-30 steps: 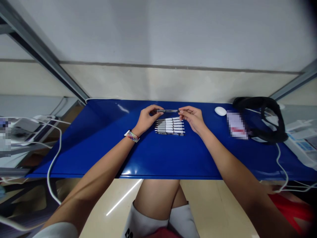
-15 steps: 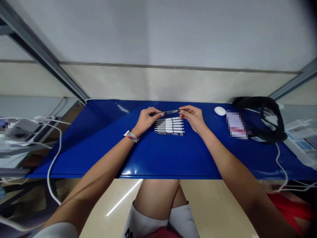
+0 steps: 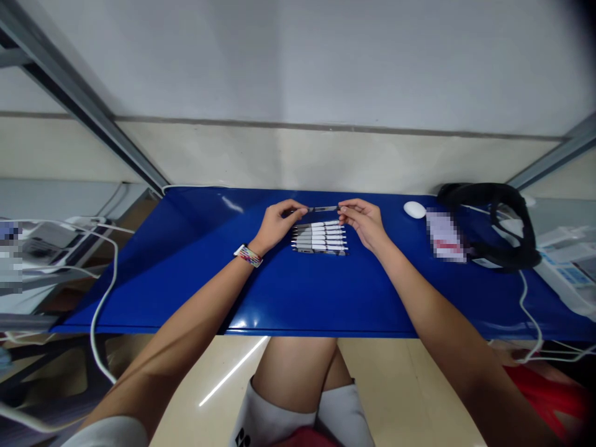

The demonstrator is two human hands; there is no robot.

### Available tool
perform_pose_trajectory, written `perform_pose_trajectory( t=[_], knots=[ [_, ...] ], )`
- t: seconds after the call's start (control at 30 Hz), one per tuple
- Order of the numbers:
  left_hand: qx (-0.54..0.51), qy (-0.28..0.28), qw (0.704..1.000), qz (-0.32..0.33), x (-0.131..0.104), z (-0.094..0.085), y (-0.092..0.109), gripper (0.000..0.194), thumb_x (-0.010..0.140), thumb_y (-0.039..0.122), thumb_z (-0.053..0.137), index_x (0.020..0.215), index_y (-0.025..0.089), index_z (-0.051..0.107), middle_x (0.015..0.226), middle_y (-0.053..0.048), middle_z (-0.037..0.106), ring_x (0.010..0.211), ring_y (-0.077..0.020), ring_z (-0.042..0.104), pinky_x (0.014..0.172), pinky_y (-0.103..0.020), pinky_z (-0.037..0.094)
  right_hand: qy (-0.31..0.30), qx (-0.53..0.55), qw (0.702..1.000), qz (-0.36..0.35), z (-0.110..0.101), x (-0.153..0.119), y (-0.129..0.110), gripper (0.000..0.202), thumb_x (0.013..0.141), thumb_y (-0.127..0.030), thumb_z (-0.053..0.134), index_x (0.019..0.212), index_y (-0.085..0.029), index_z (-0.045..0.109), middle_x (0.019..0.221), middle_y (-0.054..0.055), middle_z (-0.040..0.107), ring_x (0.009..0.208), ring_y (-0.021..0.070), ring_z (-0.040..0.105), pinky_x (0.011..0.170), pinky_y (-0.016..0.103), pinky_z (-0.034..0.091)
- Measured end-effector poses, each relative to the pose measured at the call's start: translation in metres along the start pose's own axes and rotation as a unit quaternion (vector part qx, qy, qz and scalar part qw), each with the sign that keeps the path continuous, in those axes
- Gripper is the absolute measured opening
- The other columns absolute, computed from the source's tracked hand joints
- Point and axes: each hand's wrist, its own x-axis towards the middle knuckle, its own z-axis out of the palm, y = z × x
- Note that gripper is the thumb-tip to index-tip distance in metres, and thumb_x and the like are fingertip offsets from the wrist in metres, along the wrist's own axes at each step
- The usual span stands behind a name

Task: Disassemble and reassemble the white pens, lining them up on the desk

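Observation:
A slim pen [image 3: 323,209], dark at the ends and clear or pale along its middle, is stretched level between my two hands. My left hand [image 3: 280,222] pinches its left end between thumb and fingers. At the other end, my right hand [image 3: 362,220] grips it with thumb and fingertips. Just below the held pen, several white and grey pens [image 3: 319,236] lie side by side in a row on the blue table [image 3: 316,292], their tips toward the left. The lowest one in the row looks darker and partly clear.
To the right sit a white computer mouse [image 3: 414,210], a blurred-out pale card or packet [image 3: 444,234] and a black head strap [image 3: 526,230]. White cables [image 3: 103,292] hang over the left side. A wall [image 3: 298,155] stands behind the table, with metal posts [image 3: 116,139] at both sides.
Both hands keep their hold on the pen, which has turned slightly to lie more level. The row of pens has not moved.

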Motion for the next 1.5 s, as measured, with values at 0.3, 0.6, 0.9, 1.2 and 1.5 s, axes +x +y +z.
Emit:
perform_pose_trajectory(
  t=[0.3,0.6,0.9,1.2,1.5],
  knots=[
    [-0.008,0.009,1.000,-0.007,0.000,0.000,0.000,0.027,0.092,0.047,0.079,0.102,0.022,0.079,0.082,-0.002,0.074,0.072,-0.0157,0.064,0.072,-0.031,0.050,0.002,0.000,1.000,0.000,-0.001,0.000,0.003,0.033,0.070,-0.043,0.096,0.092,-0.023,0.082,0.082,0.003,0.076,0.071,0.0169,0.068,0.072,0.036,0.061],
    [-0.019,0.022,1.000,-0.005,0.001,0.000,-0.008,0.037,0.090,0.037,0.081,0.124,0.024,0.071,0.088,-0.001,0.070,0.075,-0.0157,0.064,0.074,-0.030,0.050,0.016,-0.003,1.000,0.001,-0.004,0.002,0.006,0.033,0.071,-0.043,0.095,0.094,-0.023,0.081,0.083,0.004,0.076,0.073,0.0177,0.069,0.075,0.038,0.062],
    [-0.004,0.069,0.998,-0.011,0.004,-0.002,-0.020,0.020,0.096,0.035,0.073,0.110,0.022,0.079,0.101,-0.006,0.078,0.087,-0.0188,0.069,0.082,-0.034,0.054,0.028,0.015,0.999,0.013,-0.008,0.004,0.006,0.027,0.071,-0.036,0.092,0.093,-0.023,0.083,0.084,0.005,0.075,0.076,0.0178,0.068,0.076,0.036,0.060],
    [0.000,0.113,0.993,-0.022,0.005,-0.005,-0.021,0.021,0.093,0.035,0.075,0.109,0.023,0.081,0.090,-0.005,0.075,0.082,-0.0190,0.066,0.078,-0.033,0.053,0.062,0.018,0.998,0.003,-0.015,0.009,0.003,0.024,0.073,-0.036,0.090,0.092,-0.024,0.082,0.082,0.004,0.074,0.074,0.0171,0.065,0.073,0.035,0.058],
    [-0.023,0.116,0.993,-0.013,0.006,-0.005,-0.021,0.017,0.090,0.030,0.077,0.105,0.022,0.081,0.104,-0.006,0.080,0.090,-0.0198,0.070,0.086,-0.034,0.056,0.083,0.020,0.996,-0.005,-0.015,0.009,0.002,0.022,0.072,-0.034,0.089,0.090,-0.023,0.082,0.080,0.003,0.073,0.072,0.0157,0.065,0.070,0.032,0.056]
  ],
)
